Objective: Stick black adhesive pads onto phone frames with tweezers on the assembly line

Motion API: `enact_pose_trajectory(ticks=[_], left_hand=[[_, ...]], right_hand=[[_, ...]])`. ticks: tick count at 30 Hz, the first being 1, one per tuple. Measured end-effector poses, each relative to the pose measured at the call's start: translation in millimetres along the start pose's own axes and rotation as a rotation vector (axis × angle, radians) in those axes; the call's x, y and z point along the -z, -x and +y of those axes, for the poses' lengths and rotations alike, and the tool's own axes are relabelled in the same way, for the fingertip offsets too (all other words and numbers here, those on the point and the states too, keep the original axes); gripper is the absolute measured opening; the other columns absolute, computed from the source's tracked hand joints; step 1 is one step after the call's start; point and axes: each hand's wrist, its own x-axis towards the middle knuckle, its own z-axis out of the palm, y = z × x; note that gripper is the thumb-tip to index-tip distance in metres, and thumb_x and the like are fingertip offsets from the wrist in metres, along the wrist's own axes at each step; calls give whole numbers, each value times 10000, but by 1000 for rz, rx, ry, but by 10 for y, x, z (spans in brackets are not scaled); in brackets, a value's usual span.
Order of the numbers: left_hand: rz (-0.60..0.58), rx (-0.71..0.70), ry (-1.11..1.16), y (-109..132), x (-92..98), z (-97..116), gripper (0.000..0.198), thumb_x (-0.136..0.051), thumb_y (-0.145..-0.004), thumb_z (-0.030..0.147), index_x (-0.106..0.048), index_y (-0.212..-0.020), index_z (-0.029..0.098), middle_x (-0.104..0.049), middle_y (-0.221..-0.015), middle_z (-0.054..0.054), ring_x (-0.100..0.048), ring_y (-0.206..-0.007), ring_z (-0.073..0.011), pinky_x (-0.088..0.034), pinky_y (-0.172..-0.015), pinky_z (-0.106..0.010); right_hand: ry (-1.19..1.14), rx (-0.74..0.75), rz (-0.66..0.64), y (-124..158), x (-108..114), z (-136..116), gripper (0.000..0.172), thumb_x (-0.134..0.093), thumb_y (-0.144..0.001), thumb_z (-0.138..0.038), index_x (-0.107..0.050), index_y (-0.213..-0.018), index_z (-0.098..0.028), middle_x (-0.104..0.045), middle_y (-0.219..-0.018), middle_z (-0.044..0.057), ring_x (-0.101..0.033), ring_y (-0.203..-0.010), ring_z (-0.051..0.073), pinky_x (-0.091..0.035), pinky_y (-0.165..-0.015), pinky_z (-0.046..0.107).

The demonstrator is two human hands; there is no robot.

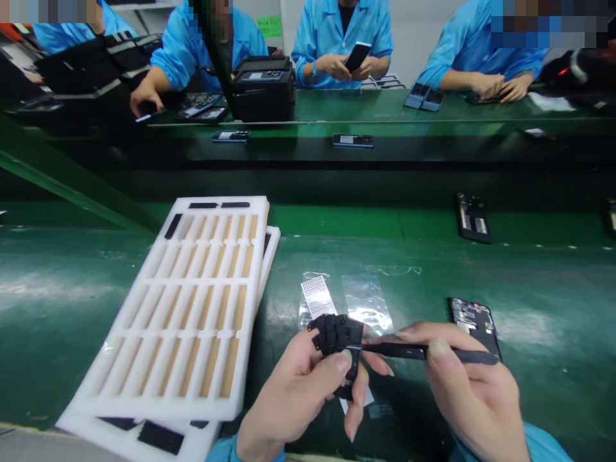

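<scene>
My left hand (298,388) is closed around several black plastic phone parts (332,335), with the thumb pressed on top. Black tweezers (409,351) lie pinched between the thumb and fingers of my right hand (474,391). Their tips point left and reach the black parts by my left thumb; whether they grip anything is too small to tell. Just behind the parts are a white sheet with dark dots (318,295) and a clear plastic bag (368,298). Beyond my right hand lies an opened phone (474,317) with its circuit board showing.
Stacked white foam trays (205,280) with long slots stand at the left. Another opened phone (473,217) lies on the green strip behind. Across the bench, co-workers in blue coats handle phones. A black box (264,96) and a slanted green post (72,179) stand there too.
</scene>
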Motion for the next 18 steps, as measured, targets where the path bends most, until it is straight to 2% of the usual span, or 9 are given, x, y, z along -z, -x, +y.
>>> enact_pose_trajectory(ticks=[6,11,18], left_hand=[[-16,-8,-16,-4,2,32,274,-561,-1001,303,-647,-1200,135,-665,-891,-90,-586,-529,-65,-483,-495,-173],[-17,0,-40,-6,11,19,275,-539,-1011,283,-633,-1228,142,-661,-892,-81,-574,-525,-53,-481,-517,-174],[110,68,-27,4,-62,-2,318,-560,-964,305,-667,-1164,82,-671,-810,-96,-540,-494,-84,-430,-483,-202]], right_hand=[[0,-5,-69,-17,2,-12,207,-527,-1011,-259,-729,-1043,-292,-775,-958,-5,-751,-897,144,-593,-820,169],[66,23,-64,-71,14,-33,201,-542,-1001,-265,-738,-1025,-301,-784,-941,-14,-755,-880,142,-593,-810,160],[112,93,-179,-11,162,-92,217,-548,-988,-247,-721,-1107,-303,-787,-1013,22,-758,-931,216,-635,-810,281]])
